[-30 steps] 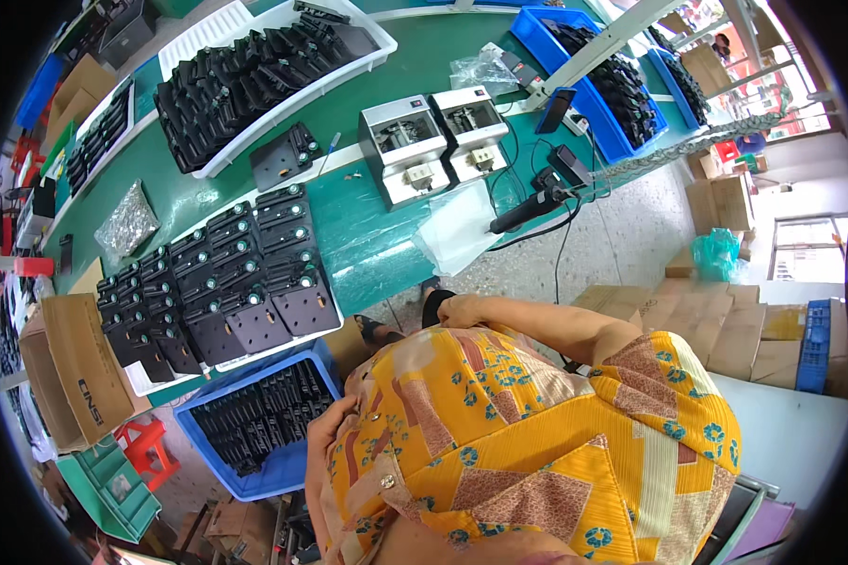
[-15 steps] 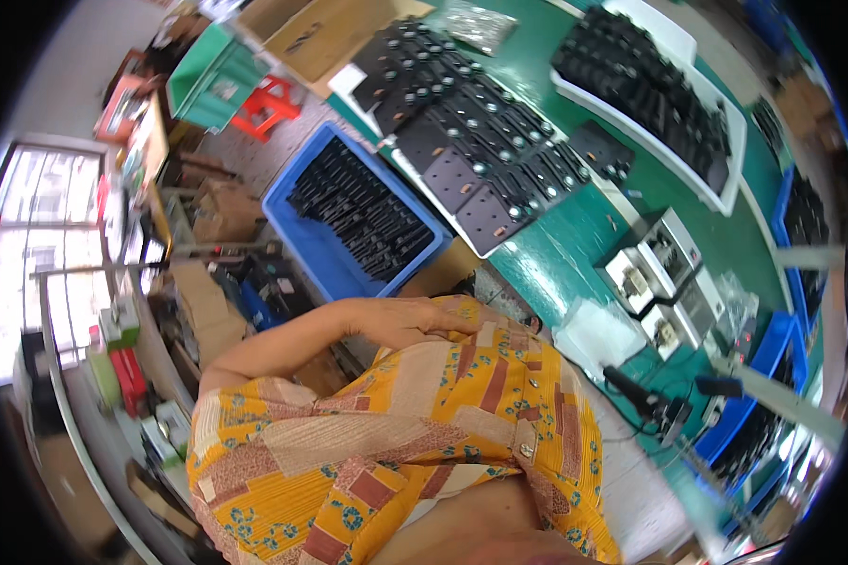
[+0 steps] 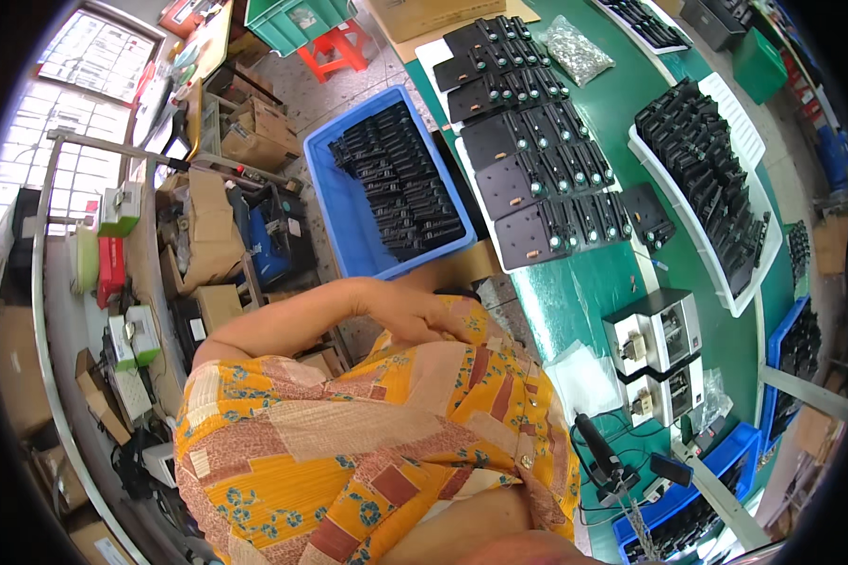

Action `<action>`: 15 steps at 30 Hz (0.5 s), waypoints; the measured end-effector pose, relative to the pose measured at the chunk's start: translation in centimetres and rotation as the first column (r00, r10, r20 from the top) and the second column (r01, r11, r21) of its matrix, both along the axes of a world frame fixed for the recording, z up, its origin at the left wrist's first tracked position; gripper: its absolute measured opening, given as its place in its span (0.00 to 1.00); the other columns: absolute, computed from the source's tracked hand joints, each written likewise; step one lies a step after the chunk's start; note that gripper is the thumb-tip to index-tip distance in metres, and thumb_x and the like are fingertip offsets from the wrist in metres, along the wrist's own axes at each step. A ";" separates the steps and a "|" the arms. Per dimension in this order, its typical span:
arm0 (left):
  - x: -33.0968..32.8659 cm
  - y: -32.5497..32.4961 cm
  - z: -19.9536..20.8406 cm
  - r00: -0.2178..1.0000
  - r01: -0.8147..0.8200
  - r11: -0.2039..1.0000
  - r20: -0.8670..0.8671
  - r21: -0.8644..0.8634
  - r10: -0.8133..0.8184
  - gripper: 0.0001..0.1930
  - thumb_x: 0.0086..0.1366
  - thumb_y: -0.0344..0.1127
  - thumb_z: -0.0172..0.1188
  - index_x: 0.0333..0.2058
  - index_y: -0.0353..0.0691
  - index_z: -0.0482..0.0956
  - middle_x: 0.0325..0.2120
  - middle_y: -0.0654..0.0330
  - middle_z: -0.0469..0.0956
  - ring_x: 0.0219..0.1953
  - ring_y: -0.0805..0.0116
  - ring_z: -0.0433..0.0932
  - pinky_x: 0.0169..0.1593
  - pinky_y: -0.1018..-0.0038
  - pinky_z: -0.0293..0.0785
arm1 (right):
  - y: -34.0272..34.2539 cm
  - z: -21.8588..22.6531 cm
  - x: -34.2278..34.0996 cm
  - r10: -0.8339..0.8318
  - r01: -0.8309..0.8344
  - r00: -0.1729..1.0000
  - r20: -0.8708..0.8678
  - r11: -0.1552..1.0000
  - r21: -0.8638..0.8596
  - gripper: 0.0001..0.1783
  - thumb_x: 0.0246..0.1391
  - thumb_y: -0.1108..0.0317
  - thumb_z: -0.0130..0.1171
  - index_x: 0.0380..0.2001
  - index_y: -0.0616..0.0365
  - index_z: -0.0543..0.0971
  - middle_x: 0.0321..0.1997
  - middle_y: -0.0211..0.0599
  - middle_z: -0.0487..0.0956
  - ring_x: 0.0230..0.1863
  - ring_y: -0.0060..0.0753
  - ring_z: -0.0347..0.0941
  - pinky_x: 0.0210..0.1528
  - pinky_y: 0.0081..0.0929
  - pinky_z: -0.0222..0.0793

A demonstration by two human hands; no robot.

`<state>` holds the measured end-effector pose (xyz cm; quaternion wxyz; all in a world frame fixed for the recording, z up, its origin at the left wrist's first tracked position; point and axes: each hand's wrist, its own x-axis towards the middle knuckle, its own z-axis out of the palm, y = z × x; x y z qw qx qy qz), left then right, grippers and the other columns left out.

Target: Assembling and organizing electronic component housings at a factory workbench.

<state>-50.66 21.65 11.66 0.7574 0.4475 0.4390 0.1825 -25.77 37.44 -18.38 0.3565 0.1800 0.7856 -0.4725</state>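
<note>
My left hand (image 3: 407,314) lies against the front of my yellow patterned shirt (image 3: 377,414), its fingers loosely stretched over the cloth with no object seen in them. The left arm is bent at the elbow. My right hand is not in view. Just beyond the left hand stands a blue bin (image 3: 353,240) with rows of black parts (image 3: 400,184). To the right of the bin, a white board on the table carries black plates (image 3: 523,231) and black parts with shiny round ends (image 3: 575,169).
A grey two-part machine (image 3: 660,330) and white sheets (image 3: 579,381) are on the green table (image 3: 561,301). A white tray (image 3: 740,301) of black parts stands farther right, a bag of small pieces (image 3: 577,52) at the back. Shelving with boxes (image 3: 212,226) is at left.
The view has turned, so the table and bin now sit farther right and more upright. The left hand stays on the shirt.
</note>
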 end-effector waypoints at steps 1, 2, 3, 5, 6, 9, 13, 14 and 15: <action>-1.0 0.7 -0.5 0.999 0.028 1.000 0.020 0.002 -0.028 0.24 0.72 0.41 0.49 0.63 0.38 0.66 0.53 0.54 0.75 0.48 0.70 0.74 0.50 0.72 0.71 | -0.1 0.0 -0.3 -0.035 0.035 0.999 0.023 0.999 0.005 0.25 0.52 0.48 0.55 0.45 0.55 0.81 0.47 0.55 0.80 0.52 0.52 0.76 0.52 0.44 0.70; -1.9 1.6 -1.2 0.998 -0.013 0.998 0.057 0.060 0.010 0.22 0.70 0.39 0.51 0.61 0.40 0.68 0.53 0.55 0.74 0.51 0.67 0.74 0.53 0.71 0.71 | -0.2 0.0 -0.4 -0.079 0.078 0.996 0.049 0.997 0.010 0.25 0.52 0.48 0.55 0.45 0.55 0.81 0.47 0.55 0.80 0.52 0.52 0.76 0.53 0.44 0.70; -2.1 2.2 -2.0 0.993 -0.059 0.992 0.110 0.108 0.047 0.21 0.69 0.36 0.54 0.60 0.42 0.71 0.54 0.56 0.72 0.54 0.65 0.73 0.55 0.71 0.70 | -0.8 0.1 0.5 -0.122 0.122 0.988 0.089 0.992 0.011 0.25 0.52 0.48 0.55 0.45 0.55 0.81 0.47 0.55 0.80 0.52 0.52 0.76 0.53 0.44 0.70; -3.2 3.0 -4.4 0.994 -0.078 0.994 0.082 0.075 0.072 0.22 0.68 0.34 0.55 0.60 0.43 0.70 0.56 0.57 0.71 0.55 0.67 0.72 0.55 0.71 0.70 | -1.6 0.4 3.3 -0.225 0.223 0.958 0.177 0.974 0.034 0.25 0.52 0.48 0.55 0.45 0.55 0.81 0.47 0.54 0.80 0.52 0.52 0.75 0.53 0.43 0.70; -4.4 3.6 -5.6 0.992 -0.129 0.990 0.002 0.049 0.129 0.23 0.67 0.33 0.56 0.61 0.43 0.69 0.57 0.58 0.70 0.57 0.69 0.71 0.56 0.72 0.70 | -1.9 0.7 4.2 -0.285 0.281 0.934 0.214 0.958 0.047 0.25 0.52 0.48 0.55 0.46 0.55 0.81 0.47 0.54 0.80 0.53 0.52 0.75 0.54 0.43 0.70; -6.7 2.2 -8.4 0.948 -0.150 0.983 0.267 -0.103 0.172 0.26 0.66 0.31 0.57 0.63 0.42 0.67 0.55 0.60 0.72 0.55 0.72 0.71 0.55 0.72 0.71 | -3.9 1.1 6.4 -0.447 0.437 0.842 0.303 0.893 0.105 0.25 0.52 0.49 0.54 0.46 0.55 0.81 0.47 0.54 0.80 0.53 0.52 0.75 0.54 0.43 0.70; -12.3 3.2 -7.9 0.960 0.064 0.997 0.274 -0.037 -0.052 0.28 0.68 0.34 0.55 0.65 0.39 0.62 0.49 0.59 0.77 0.50 0.72 0.74 0.54 0.74 0.69 | -6.7 1.0 7.5 -0.581 0.569 0.722 0.375 0.808 0.156 0.25 0.52 0.49 0.54 0.46 0.55 0.81 0.48 0.54 0.80 0.54 0.51 0.75 0.55 0.43 0.70; -12.8 3.1 -7.6 0.942 0.049 0.981 0.336 -0.186 0.017 0.28 0.66 0.30 0.56 0.64 0.38 0.64 0.49 0.60 0.77 0.50 0.74 0.74 0.53 0.75 0.70 | -7.5 0.9 7.4 -0.599 0.588 0.701 0.387 0.792 0.163 0.25 0.53 0.49 0.54 0.47 0.55 0.81 0.48 0.54 0.80 0.54 0.51 0.75 0.55 0.43 0.70; -13.0 3.7 -7.5 0.918 0.044 0.943 0.386 -0.331 0.092 0.28 0.64 0.27 0.57 0.63 0.37 0.65 0.49 0.60 0.77 0.49 0.77 0.73 0.52 0.76 0.71 | -7.9 0.1 7.7 -0.613 0.602 0.683 0.397 0.781 0.169 0.25 0.53 0.49 0.54 0.47 0.55 0.81 0.48 0.54 0.80 0.54 0.51 0.75 0.55 0.43 0.70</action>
